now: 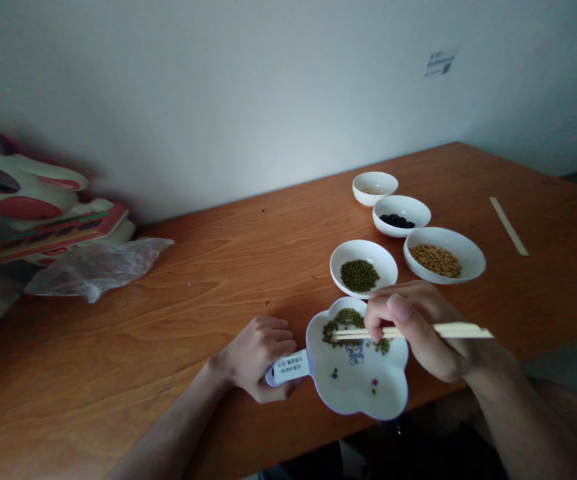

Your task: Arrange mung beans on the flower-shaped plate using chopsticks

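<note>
My left hand is closed round the labelled handle of a white, flower-shaped dish with a purple rim. In my right hand is a pair of pale wooden chopsticks, tilted low over the dish. Their tips reach into the green beans lying along the dish's far side. Small printed figures decorate its inside. Just beyond the dish stands a white bowl holding more green beans.
Farther back are white bowls with tan beans, black beans and a few pale bits. A paper strip lies to the right. A toy keyboard and a clear plastic bag sit at the left, near the wall.
</note>
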### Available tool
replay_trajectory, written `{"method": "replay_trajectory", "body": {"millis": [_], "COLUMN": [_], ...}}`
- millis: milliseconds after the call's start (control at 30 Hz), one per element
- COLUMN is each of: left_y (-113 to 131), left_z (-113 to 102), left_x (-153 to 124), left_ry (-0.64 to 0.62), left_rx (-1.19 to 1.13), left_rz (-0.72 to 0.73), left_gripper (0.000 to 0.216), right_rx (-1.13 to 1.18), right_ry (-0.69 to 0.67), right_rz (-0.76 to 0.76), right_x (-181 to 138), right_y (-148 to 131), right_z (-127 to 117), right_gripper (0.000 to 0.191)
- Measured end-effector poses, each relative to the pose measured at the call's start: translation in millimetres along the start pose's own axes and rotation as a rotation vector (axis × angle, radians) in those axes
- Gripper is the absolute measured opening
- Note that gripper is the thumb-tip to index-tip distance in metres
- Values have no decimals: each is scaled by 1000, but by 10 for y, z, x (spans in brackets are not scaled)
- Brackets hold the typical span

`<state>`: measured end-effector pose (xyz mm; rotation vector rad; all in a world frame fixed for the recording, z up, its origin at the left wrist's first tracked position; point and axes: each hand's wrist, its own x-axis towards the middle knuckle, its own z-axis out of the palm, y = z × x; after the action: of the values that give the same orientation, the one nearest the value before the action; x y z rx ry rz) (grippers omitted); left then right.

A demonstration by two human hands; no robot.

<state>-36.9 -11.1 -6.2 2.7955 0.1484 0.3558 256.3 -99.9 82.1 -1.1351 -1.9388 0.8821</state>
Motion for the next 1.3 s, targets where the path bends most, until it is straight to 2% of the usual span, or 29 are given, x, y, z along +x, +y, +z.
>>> {"method": "replay_trajectory", "body": {"millis": [333,600,1300], "left_y": [-1,11,-1], "left_z": [5,-21,-7], "left_x": [-5,18,2], "left_ry": [9,9,4], "left_rx": [-16,-10,-16], "left_rz": [-1,0,0], "left_gripper": [24,25,24], "right_rx": [-46,-68,-19], "right_ry": [-22,-42,-30], "right_rz": [7,-60,-27], "right_x": [-3,42,11], "right_y": [-45,-96,-19], "right_z": [-37,-22,-26], "right_gripper": [60,55,56]}}
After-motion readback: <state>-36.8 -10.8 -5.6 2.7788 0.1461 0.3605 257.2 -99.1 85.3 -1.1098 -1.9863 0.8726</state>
